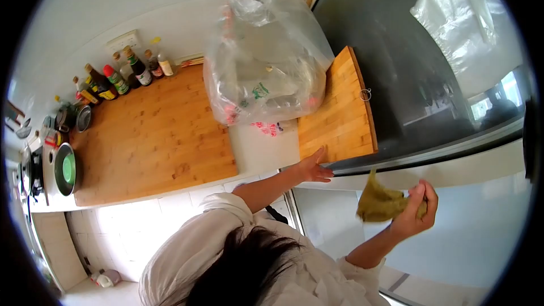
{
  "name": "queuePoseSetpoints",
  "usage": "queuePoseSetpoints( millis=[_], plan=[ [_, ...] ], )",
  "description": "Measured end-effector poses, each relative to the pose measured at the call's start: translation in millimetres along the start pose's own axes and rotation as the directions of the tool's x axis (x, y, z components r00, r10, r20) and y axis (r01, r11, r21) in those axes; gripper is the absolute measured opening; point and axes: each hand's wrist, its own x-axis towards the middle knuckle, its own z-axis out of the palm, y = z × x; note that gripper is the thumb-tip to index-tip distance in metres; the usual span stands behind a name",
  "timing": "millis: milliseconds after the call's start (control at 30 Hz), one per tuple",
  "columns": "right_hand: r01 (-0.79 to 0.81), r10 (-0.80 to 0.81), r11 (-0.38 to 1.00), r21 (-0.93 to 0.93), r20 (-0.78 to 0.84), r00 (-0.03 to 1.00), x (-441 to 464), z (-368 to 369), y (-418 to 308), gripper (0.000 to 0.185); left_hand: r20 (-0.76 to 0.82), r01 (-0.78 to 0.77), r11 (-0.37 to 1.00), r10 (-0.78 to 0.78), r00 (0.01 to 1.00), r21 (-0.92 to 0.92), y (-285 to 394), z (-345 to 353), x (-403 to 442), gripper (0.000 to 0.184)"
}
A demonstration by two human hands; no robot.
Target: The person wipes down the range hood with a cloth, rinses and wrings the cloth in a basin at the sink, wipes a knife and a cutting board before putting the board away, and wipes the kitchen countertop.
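My right hand (418,211) is closed on a bunched olive-green cloth (381,199), held over the pale surface at the right. Fingers apart, my left hand (311,169) is at the near edge of a small wooden cutting board (340,116). The thumb overlaps the board's lower corner; whether it presses on it I cannot tell. This board leans against the dark glossy panel (396,107), and a metal ring hangs at its right edge. Beside it stands a large clear plastic bag (266,68) with green and red print, its contents hard to make out.
A big wooden board (153,136) covers the left counter. Several sauce bottles (139,68) line the wall behind it. A metal bowl (68,170) with something green inside sits at the far left, near the stove. Another plastic sheet (464,28) hangs on the dark panel.
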Motion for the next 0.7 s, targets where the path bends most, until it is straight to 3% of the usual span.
queuePoseSetpoints(
  millis=[67, 133, 200, 233, 300, 333, 367, 433, 467, 533, 567, 633, 667, 700],
  plan=[
    [-0.041, 0.036, 0.995, 0.097, 0.043, 0.998, -11.4, -18.8, 2.2, 0.007, 0.051, 0.004, 0.999, -0.002, 0.999, -0.036, -12.3, 5.7, -17.0, 0.111],
    [-0.252, 0.204, 0.956, 0.148, 0.283, 0.937, -27.2, -21.0, 15.1, 0.007, -0.123, -0.172, 0.976, 0.188, 0.974, 0.131, -35.1, 42.4, -60.7, 0.097],
    [-0.249, 0.198, 0.967, 0.057, 0.454, 0.869, -49.1, -11.4, 33.5, 0.008, -0.005, -0.202, 0.936, 0.212, 0.977, 0.287, -43.3, 19.5, -58.2, 0.091],
    [-0.214, 0.126, 0.969, 0.125, 0.495, 0.86, -67.5, -2.0, 55.6, 0.01, 0.017, -0.226, 0.908, 0.236, 0.972, 0.353, -49.1, 15.9, -70.0, 0.089],
    [-0.42, 0.262, 0.902, 0.098, 0.65, 0.713, -92.7, 17.0, 54.3, 0.016, 0.088, -0.319, 0.839, 0.313, 0.946, 0.442, -58.8, 11.6, -98.2, 0.087],
    [-0.333, 0.2, 0.94, 0.079, 0.664, 0.721, -111.0, 30.1, 68.2, 0.019, 0.159, -0.383, 0.766, 0.354, 0.922, 0.516, -67.2, 7.3, -114.3, 0.087],
    [-0.383, 0.195, 0.916, 0.117, 0.705, 0.682, -125.1, 40.5, 67.1, 0.019, 0.152, -0.391, 0.765, 0.367, 0.918, 0.511, -74.7, 2.9, -133.2, 0.087],
    [-0.46, 0.167, 0.871, 0.175, 0.775, 0.61, -150.4, 63.4, 63.3, 0.021, 0.379, -0.612, 0.378, 0.53, 0.758, 0.695, -87.0, -5.8, -173.1, 0.073],
    [-0.486, 0.142, 0.851, 0.199, 0.804, 0.578, -164.0, 74.8, 65.1, 0.022, 0.369, -0.609, 0.382, 0.537, 0.758, 0.695, -95.8, -12.4, -191.3, 0.073],
    [-0.708, 0.157, 0.679, 0.193, 0.904, 0.398, -194.0, 101.1, 76.3, 0.024, 0.371, -0.501, -0.004, 0.676, 0.636, 0.865, -110.2, -26.0, -225.7, 0.056],
    [-0.709, 0.154, 0.68, 0.188, 0.908, 0.389, -202.5, 108.5, 67.2, 0.024, 0.366, -0.502, 0.001, 0.683, 0.632, 0.865, -114.8, -36.4, -240.4, 0.056],
    [-0.831, 0.157, 0.541, 0.128, 0.956, 0.249, -219.9, 123.9, 44.0, 0.026, 0.117, -0.403, 0.209, 0.753, 0.648, 0.891, -122.9, -55.3, -267.4, 0.035],
    [-0.83, 0.156, 0.545, 0.122, 0.958, 0.243, -230.2, 132.1, 40.7, 0.026, 0.115, -0.408, 0.213, 0.756, 0.645, 0.888, -129.1, -61.0, -279.3, 0.035],
    [-0.843, 0.143, 0.532, 0.087, 0.971, 0.191, -243.6, 141.8, 41.0, 0.024, 0.075, -0.487, 0.237, 0.84, 0.537, 0.841, -136.7, -62.7, -292.5, 0.028]
  ],
)
